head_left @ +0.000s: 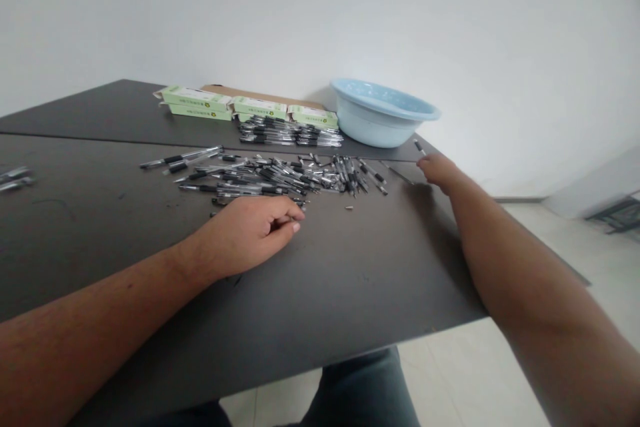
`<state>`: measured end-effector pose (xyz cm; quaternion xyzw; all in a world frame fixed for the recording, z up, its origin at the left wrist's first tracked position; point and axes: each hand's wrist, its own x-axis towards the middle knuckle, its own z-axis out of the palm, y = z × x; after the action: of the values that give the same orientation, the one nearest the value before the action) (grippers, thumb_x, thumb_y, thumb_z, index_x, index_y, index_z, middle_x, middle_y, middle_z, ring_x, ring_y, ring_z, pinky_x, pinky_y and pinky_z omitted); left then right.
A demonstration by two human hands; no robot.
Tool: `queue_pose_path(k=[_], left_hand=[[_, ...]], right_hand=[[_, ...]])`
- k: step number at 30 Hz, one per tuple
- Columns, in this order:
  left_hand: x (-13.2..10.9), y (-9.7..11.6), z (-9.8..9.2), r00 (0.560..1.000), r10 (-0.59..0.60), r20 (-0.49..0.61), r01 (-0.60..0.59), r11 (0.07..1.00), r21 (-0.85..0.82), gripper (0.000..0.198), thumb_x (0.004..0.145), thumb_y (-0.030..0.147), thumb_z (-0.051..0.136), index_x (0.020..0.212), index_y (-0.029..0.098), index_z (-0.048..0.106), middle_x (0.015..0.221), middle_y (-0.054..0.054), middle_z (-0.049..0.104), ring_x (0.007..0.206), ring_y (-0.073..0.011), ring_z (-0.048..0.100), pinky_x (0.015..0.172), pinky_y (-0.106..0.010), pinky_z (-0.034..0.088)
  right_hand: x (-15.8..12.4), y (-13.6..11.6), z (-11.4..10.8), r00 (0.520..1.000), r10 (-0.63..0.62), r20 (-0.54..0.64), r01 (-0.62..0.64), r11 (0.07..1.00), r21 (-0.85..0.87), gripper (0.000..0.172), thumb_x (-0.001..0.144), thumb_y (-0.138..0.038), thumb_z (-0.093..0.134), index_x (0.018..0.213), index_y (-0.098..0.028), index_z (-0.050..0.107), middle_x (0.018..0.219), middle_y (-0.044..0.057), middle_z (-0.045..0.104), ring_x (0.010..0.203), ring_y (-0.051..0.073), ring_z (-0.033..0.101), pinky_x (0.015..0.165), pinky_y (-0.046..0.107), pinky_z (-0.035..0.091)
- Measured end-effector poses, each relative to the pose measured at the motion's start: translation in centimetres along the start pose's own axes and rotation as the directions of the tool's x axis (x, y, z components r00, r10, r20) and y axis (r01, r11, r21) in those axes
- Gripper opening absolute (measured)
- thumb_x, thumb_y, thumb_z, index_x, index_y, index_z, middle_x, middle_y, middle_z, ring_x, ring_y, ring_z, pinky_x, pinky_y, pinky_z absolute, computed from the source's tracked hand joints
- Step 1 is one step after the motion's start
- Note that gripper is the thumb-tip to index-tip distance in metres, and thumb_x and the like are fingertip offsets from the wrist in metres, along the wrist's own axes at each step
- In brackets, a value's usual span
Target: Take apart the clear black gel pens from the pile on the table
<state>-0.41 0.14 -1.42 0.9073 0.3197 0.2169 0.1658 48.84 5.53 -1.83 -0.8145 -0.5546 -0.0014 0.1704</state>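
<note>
My left hand [255,230] rests on the table at the near edge of a pile of clear pens with black grips [270,177]. Its thumb and fingers are pinched together; what they hold, if anything, is hidden. A small metal pen tip [349,207] lies to the right of those fingers. Farther right, near the table's right edge, my right hand [437,170] is closed, and the end of a pen [419,145] sticks out beyond its fingers. A thin pen refill [397,172] appears just left of that hand, blurred.
Behind the pile are stacked pens [270,132], green-and-white boxes [197,103] and a light blue basin [385,113] by the wall. More pens [16,177] lie at far left. A seam crosses the dark table [320,307].
</note>
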Motion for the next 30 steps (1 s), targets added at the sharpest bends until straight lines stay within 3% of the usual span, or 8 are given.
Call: queue_pose_path(k=[3, 6, 14, 19, 23, 27, 30], left_hand=[[0.0, -0.1, 0.0, 1.000, 0.004, 0.005, -0.004, 1.000, -0.001, 0.025, 0.091, 0.030, 0.057, 0.110, 0.023, 0.072, 0.092, 0.002, 0.077, 0.081, -0.0151, 0.070, 0.073, -0.025, 0.047], [0.0, -0.1, 0.0, 1.000, 0.008, 0.013, -0.008, 1.000, 0.003, 0.025, 0.091, 0.030, 0.057, 0.111, 0.023, 0.072, 0.092, 0.002, 0.077, 0.081, -0.0149, 0.070, 0.073, -0.025, 0.047], [-0.1, -0.2, 0.1, 1.000, 0.018, 0.013, -0.018, 1.000, 0.008, 0.024, 0.091, 0.030, 0.057, 0.109, 0.023, 0.072, 0.091, 0.002, 0.077, 0.081, -0.0151, 0.071, 0.074, -0.026, 0.048], [0.0, -0.3, 0.2, 1.000, 0.029, 0.004, -0.029, 1.000, 0.010, 0.025, 0.091, 0.030, 0.058, 0.110, 0.023, 0.072, 0.093, 0.001, 0.077, 0.082, -0.0160, 0.071, 0.075, -0.027, 0.048], [0.0, -0.2, 0.1, 0.999, 0.035, -0.012, -0.035, 0.999, 0.005, 0.025, 0.090, 0.030, 0.058, 0.108, 0.022, 0.073, 0.093, 0.000, 0.077, 0.081, -0.0166, 0.071, 0.074, -0.027, 0.049], [0.0, -0.1, 0.2, 0.999, -0.017, -0.045, 0.016, 0.999, -0.030, 0.024, 0.089, 0.032, 0.060, 0.106, 0.023, 0.075, 0.094, 0.000, 0.078, 0.083, -0.0179, 0.072, 0.075, -0.029, 0.051], [0.1, -0.2, 0.5, 0.993, -0.091, -0.073, 0.080, 0.988, -0.134, 0.027, 0.091, 0.035, 0.060, 0.111, 0.024, 0.075, 0.101, -0.001, 0.078, 0.091, -0.0195, 0.072, 0.079, -0.031, 0.055]], right_hand=[[0.2, -1.2, 0.2, 0.994, -0.013, 0.110, 0.031, 0.986, -0.161, 0.029, 0.087, -0.041, 0.065, 0.085, -0.014, 0.078, 0.083, 0.016, 0.074, 0.086, 0.032, 0.070, 0.078, 0.040, 0.053], [0.1, -2.4, 0.4, 0.980, -0.040, 0.196, 0.094, 0.957, -0.275, 0.029, 0.083, -0.042, 0.066, 0.082, -0.016, 0.079, 0.085, 0.016, 0.076, 0.088, 0.032, 0.070, 0.080, 0.038, 0.051], [-0.6, -4.1, 0.8, 0.969, -0.049, 0.243, 0.142, 0.913, -0.381, 0.028, 0.086, -0.031, 0.057, 0.086, -0.013, 0.078, 0.094, 0.019, 0.076, 0.089, 0.031, 0.069, 0.079, 0.036, 0.048], [-1.5, -4.4, -0.2, 0.973, -0.065, 0.220, 0.139, 0.932, -0.336, 0.026, 0.087, -0.032, 0.057, 0.085, -0.015, 0.078, 0.089, 0.015, 0.076, 0.087, 0.028, 0.068, 0.075, 0.033, 0.047], [-2.8, -5.7, -1.9, 0.985, -0.099, 0.139, 0.132, 0.958, -0.253, 0.031, 0.090, -0.036, 0.054, 0.095, -0.015, 0.076, 0.089, 0.013, 0.075, 0.084, 0.026, 0.067, 0.072, 0.033, 0.045], [-5.6, -9.7, -3.5, 0.971, -0.211, 0.109, 0.224, 0.967, -0.119, 0.031, 0.092, -0.039, 0.051, 0.097, -0.019, 0.073, 0.080, 0.005, 0.071, 0.073, 0.020, 0.063, 0.067, 0.030, 0.043], [-8.8, -13.8, -3.5, 0.887, -0.447, 0.121, 0.428, 0.891, 0.152, 0.024, 0.090, -0.040, 0.055, 0.084, -0.020, 0.067, 0.066, 0.000, 0.062, 0.063, 0.017, 0.055, 0.062, 0.029, 0.039]])
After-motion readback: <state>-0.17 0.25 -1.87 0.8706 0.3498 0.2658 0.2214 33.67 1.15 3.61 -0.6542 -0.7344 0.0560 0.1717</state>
